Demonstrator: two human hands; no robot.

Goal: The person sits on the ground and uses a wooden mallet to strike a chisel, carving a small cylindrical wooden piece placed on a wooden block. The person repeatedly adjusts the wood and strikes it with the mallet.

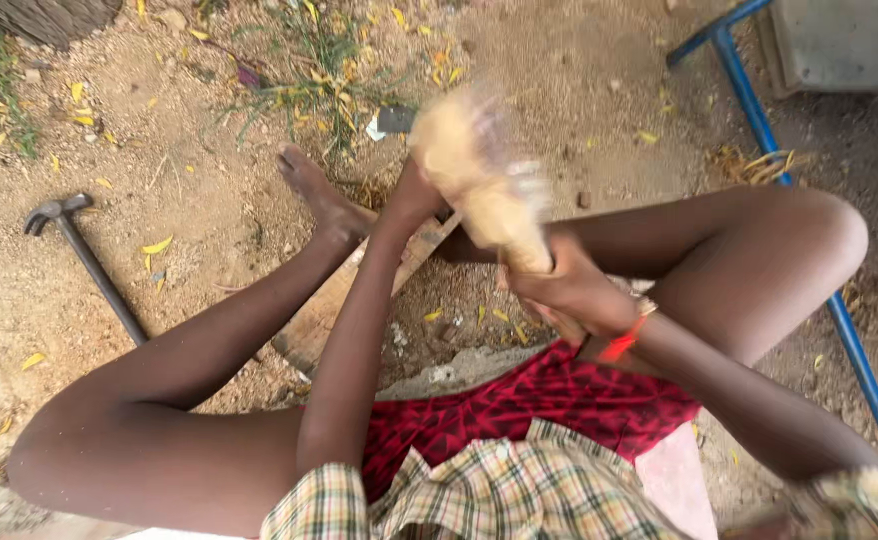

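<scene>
A black claw hammer (84, 258) lies on the sandy ground (189, 200) at your far left. Moving right, your left hand (411, 195) reaches forward onto a flat wooden plank (334, 305) by your bare foot (321, 195); whether it grips anything you cannot tell, since the mallet hides it. Your right hand (559, 295) is clamped around the handle of a pale wooden mallet (479, 175), raised above the plank and blurred. At the right edge a blue metal frame (759, 120) runs past your knee.
</scene>
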